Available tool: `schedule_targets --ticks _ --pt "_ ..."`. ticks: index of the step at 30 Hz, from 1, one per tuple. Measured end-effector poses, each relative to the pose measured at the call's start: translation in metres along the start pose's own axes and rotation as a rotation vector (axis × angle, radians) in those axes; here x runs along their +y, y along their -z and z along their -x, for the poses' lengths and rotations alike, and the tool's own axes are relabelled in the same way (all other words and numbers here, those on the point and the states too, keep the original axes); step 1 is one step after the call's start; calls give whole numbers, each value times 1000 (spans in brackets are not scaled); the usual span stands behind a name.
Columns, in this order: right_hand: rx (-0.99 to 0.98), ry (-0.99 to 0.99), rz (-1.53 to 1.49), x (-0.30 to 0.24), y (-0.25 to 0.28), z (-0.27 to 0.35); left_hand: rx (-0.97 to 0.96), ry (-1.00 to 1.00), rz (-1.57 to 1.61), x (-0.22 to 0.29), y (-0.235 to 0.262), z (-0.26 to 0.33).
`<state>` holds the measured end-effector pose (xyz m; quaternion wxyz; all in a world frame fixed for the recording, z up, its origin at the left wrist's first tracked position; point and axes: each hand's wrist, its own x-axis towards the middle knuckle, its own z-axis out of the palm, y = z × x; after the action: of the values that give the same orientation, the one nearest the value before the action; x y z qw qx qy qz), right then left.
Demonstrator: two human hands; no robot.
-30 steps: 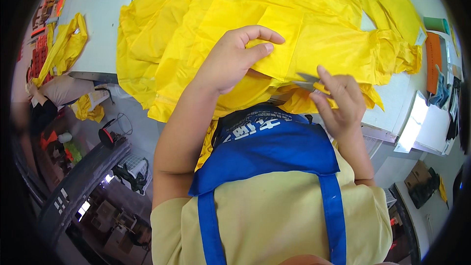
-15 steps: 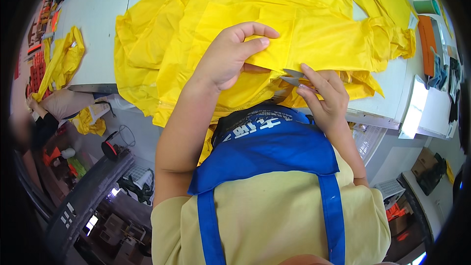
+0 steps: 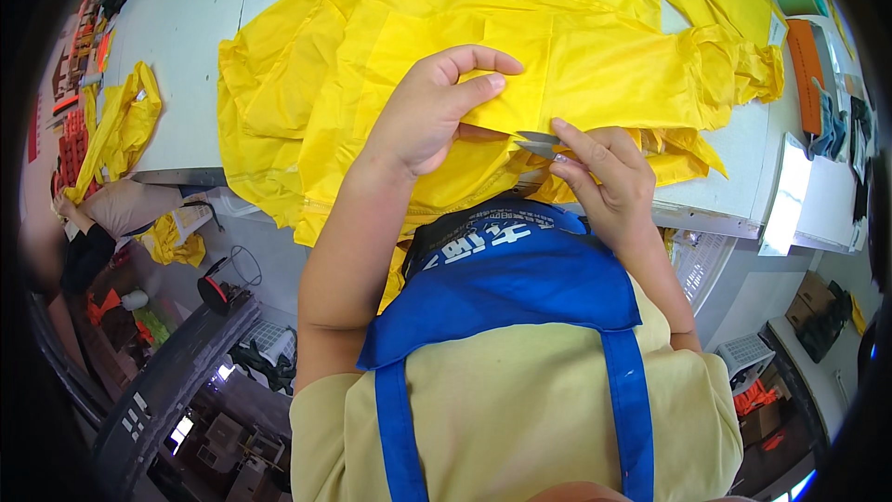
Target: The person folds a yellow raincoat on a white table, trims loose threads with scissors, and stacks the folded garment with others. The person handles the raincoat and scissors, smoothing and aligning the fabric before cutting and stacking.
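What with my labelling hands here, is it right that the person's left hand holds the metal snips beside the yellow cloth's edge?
Not quite: the right hand holds the metal snips beside the edge of the yellow cloth, as the head view shows.

Downward head-worn fisheye above hands (image 3: 432,110)

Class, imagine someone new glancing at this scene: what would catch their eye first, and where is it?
Most likely the big yellow cloth, spread across the pale table in the upper middle. Next, perhaps the bright blue apron, just below it at the picture's centre. Then the small scissors in the right hand, blades parted at a near edge of the cloth, beside the left hand.
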<state>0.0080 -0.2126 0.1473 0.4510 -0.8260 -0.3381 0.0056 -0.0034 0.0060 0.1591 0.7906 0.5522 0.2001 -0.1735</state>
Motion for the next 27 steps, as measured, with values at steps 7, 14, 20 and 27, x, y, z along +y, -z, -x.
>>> schedule_targets --ticks 7,14,20,27 --pt "52 -123 -216 12 2 4 12 23 -8 3 -2 1" --pt "191 -753 -964 26 6 -17 71 -910 -1176 -21 -45 14" --pt "282 -741 -1004 43 -26 -32 -178 -1136 -1274 -55 -60 11" --pt "442 -819 -1360 34 -18 -30 -13 -929 -1336 -69 -2 53"
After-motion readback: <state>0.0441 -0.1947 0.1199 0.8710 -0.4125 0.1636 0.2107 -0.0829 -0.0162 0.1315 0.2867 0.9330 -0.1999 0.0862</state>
